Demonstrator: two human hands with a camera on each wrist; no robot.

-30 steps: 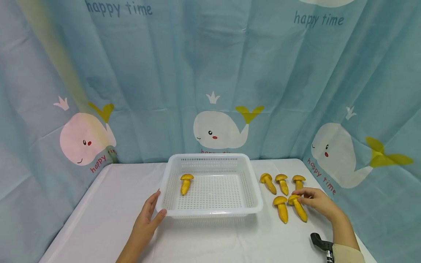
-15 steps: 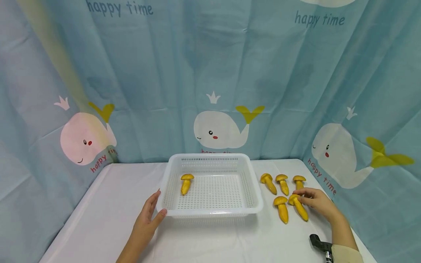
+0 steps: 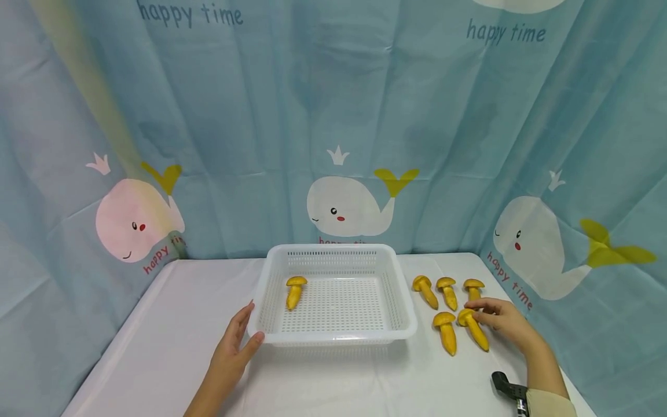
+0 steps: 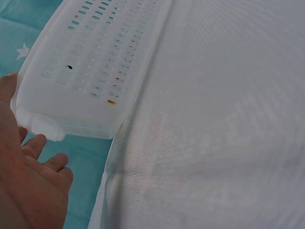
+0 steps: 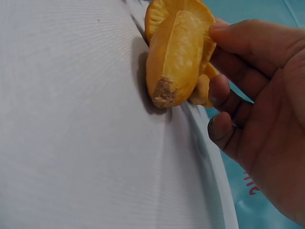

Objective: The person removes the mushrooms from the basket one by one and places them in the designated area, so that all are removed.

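Note:
At the near left corner of a white plastic basket, my left hand rests with its thumb on the rim and its fingers along the outer side. In the left wrist view its other fingers hang relaxed below the rim. My right hand pinches a yellow mushroom at the cap between thumb and index finger. The right wrist view shows that mushroom's stem close over the cloth, the other fingers loosely bent. One yellow mushroom lies inside the basket towards the left.
Right of the basket, several more yellow mushrooms lie in two rows on the white-covered table. One mushroom is partly behind my right hand. A blue curtain with whale prints closes the back and sides.
The pinched mushroom has shifted very slightly to the right. Both hands and the basket keep practically the same place.

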